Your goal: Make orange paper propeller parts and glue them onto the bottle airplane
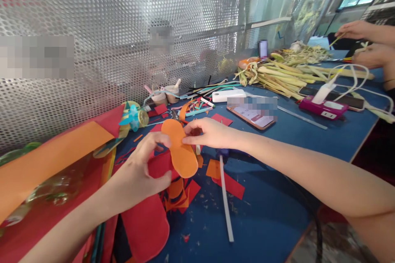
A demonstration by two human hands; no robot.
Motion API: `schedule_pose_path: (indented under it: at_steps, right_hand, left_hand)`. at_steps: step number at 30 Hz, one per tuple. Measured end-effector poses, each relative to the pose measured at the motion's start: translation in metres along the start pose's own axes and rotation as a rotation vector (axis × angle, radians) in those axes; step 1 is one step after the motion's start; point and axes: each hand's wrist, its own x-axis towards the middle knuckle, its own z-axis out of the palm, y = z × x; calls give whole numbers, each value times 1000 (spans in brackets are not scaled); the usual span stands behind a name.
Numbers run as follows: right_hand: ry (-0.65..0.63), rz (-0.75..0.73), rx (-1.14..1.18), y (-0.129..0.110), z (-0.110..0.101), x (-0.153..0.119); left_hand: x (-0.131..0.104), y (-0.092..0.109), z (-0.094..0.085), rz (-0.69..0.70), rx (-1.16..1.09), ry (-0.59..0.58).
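An orange figure-eight-shaped cutout (182,154), of felt or paper, hangs tilted above the blue table. My right hand (206,131) pinches its right edge near the narrow waist. At the cutout's left, my left hand (148,162) has its thumb and fingers spread apart. Its fingertips come close to the left edge, and whether they touch I cannot tell. Under the hands lie a larger red cutout (146,224) and several orange and red scraps (213,168). A white glue stick (226,205) sticks out from a dark blue glue gun (222,153), partly hidden behind my right wrist.
Left lie an orange sheet (70,148), red sheets and clear plastic bottles. Small cups (173,94) stand by the perforated metal panel (123,28). A phone (251,115), a white power bank (228,95), a magenta power strip (324,107) and dried stalks (280,76) lie right, near another person's hands (361,41).
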Motion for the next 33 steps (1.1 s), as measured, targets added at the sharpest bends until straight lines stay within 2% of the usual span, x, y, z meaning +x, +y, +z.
schedule_pose_path:
  at_steps: [3, 7, 11, 25, 30, 33]
  right_hand:
    - [0, 2, -7, 1, 1, 0]
    - [-19, 42, 38, 4, 2, 2]
    - [-14, 96, 23, 3, 2, 2]
    - [-73, 74, 130, -1, 0, -1]
    - [-102, 157, 223, -3, 2, -2]
    - [-126, 135, 192, -4, 2, -3]
  left_hand:
    - [2, 1, 0, 80, -24, -39]
    - [6, -1, -1, -2, -70, 7]
    - [7, -2, -1, -61, -84, -6]
    - [5, 8, -9, -168, -177, 43]
    - [0, 9, -6, -130, -157, 34]
    - [-2, 10, -5, -89, -129, 37]
